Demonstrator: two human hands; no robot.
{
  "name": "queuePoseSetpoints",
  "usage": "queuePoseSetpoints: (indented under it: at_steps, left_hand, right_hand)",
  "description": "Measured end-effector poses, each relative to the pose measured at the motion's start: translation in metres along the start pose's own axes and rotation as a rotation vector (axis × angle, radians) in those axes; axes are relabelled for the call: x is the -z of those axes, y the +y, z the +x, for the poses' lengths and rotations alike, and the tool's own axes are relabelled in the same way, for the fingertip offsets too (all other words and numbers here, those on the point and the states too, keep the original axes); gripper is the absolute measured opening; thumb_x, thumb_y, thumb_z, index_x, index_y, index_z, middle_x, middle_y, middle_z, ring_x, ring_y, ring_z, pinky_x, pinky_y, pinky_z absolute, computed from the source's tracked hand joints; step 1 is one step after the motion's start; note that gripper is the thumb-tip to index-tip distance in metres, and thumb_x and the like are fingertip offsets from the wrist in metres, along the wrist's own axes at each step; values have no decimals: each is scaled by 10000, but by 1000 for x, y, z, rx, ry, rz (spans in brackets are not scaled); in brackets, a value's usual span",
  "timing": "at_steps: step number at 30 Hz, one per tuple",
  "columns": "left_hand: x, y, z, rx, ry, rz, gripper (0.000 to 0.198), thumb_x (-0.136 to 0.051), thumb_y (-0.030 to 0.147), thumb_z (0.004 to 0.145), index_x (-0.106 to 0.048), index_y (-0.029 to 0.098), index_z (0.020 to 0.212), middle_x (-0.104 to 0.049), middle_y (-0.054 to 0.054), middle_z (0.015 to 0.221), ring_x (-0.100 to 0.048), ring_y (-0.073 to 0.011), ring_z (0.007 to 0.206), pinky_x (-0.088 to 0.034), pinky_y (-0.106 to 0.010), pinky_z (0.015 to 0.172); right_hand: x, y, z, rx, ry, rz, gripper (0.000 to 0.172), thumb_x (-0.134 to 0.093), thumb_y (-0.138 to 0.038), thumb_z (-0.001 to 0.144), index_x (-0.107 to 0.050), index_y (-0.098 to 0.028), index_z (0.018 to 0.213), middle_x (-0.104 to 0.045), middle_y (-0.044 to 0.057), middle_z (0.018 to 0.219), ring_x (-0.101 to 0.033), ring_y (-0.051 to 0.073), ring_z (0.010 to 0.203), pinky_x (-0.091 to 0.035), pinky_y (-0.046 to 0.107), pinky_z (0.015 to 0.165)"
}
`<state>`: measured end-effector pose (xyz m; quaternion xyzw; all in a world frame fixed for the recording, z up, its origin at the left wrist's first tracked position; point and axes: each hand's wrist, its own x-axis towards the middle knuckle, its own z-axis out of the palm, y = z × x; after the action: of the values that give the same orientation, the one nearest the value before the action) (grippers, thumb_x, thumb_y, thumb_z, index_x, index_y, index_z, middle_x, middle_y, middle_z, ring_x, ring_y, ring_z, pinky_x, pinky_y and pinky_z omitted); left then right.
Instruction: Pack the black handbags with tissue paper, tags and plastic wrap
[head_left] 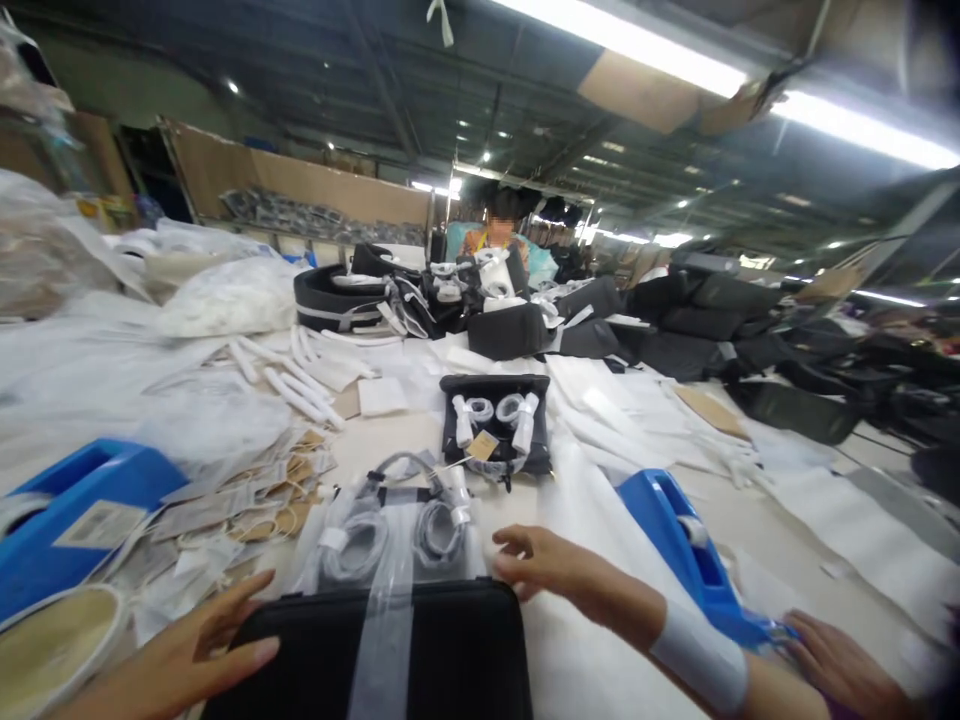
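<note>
A black hard case [457, 650] lies at the near edge of the table, with a strip of clear tape [384, 640] running across its lid. My left hand [191, 655] lies flat and open against the case's left edge. My right hand [551, 568], with a white band on its wrist, rests with loosely bent, spread fingers on the case's far right corner and holds nothing. Just beyond the case lie grey cables in clear bags [390, 525]. Farther back is a black pouch [495, 425] with white-wrapped straps and a brown tag.
Blue tape dispensers stand at left [75, 505] and right [675, 540], with a tape roll [52, 645] at bottom left. Another hand [840, 665] shows at bottom right. Paper tags [247, 500], white sheets and black bags cover the table. A person [499, 235] sits at the far end.
</note>
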<state>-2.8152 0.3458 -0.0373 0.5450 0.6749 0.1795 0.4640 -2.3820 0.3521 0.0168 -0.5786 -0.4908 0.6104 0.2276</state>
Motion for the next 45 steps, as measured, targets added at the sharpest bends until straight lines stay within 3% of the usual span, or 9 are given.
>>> queuePoseSetpoints:
  at_steps: [6, 11, 17, 22, 27, 30, 36, 39, 45]
  left_hand:
    - [7, 117, -10, -296, 177, 163, 826, -638, 650, 648, -476, 261, 1358, -436, -26, 1480, -392, -296, 1364, -355, -397, 1137]
    - [-44, 226, 29, -634, 24, 406, 473, -498, 394, 767, -630, 155, 1153, -641, -112, 1229, -566, -286, 1157, -413, -410, 1039]
    - [-116, 267, 106, -509, -123, 506, 96, -664, 197, 631, -664, 145, 711, -694, -58, 697, -646, -232, 717, -500, -293, 671]
    - [-117, 267, 118, -459, 38, 418, 374, -684, 131, 662, -633, 116, 1032, -708, -65, 823, -660, -201, 758, -508, -260, 672]
    - [-49, 225, 65, -472, 274, 426, 591, -617, 284, 759, -475, 60, 1287, -563, -209, 1244, -546, -290, 1143, -436, -397, 977]
    - [-8, 171, 10, -364, 319, 381, 558, -540, 448, 784, -534, 87, 1210, -619, -161, 1113, -586, -304, 1060, -474, -430, 928]
    - [1, 96, -82, 39, -75, -32, 593, -656, 592, 710, -633, 184, 1139, -660, -86, 1189, -576, -300, 1146, -438, -382, 1009]
    - [-14, 93, -91, -30, -258, -269, 474, -706, 486, 717, -677, 198, 1093, -686, -56, 1164, -589, -285, 1133, -432, -368, 1010]
    - [-23, 89, -77, -32, -269, -462, 447, -798, 382, 598, -721, 148, 971, -739, -69, 965, -637, -317, 1010, -465, -390, 931]
  right_hand:
    - [64, -40, 40, 234, 519, -38, 339, -667, -252, 607, -588, -149, 921, -589, 31, 806, -576, 175, 750, -487, 297, 634]
    - [53, -46, 50, 294, 391, -20, 304, -620, -200, 613, -600, -145, 911, -605, 13, 773, -578, 154, 704, -472, 276, 619]
    - [34, -31, 54, 254, 360, -70, 261, -621, -249, 596, -591, -168, 842, -611, 25, 791, -573, 161, 725, -450, 282, 638]
    - [27, 2, 38, 124, 203, 25, 563, -723, -538, 584, -602, -146, 970, -619, 95, 923, -612, 222, 842, -493, 345, 717]
    - [10, 23, -2, -82, -40, 216, 1137, -802, -603, 532, -318, -83, 1419, -509, 222, 1281, -604, 277, 1073, -499, 364, 885]
    - [-1, 24, -22, -147, -58, 206, 1244, -845, -555, 473, -266, -80, 1466, -510, 228, 1294, -610, 295, 1067, -505, 352, 856]
    - [-19, 18, -32, -199, -151, 156, 996, -857, -478, 491, -492, -127, 1348, -654, 147, 1105, -640, 284, 988, -508, 342, 821]
    - [-28, 15, -29, -160, -284, 180, 742, -856, -458, 497, -646, -138, 1133, -692, 101, 975, -645, 270, 953, -502, 349, 841]
    - [-30, 24, -11, -79, -412, 137, 580, -842, -486, 517, -691, -132, 951, -680, 59, 842, -640, 231, 869, -491, 307, 798]
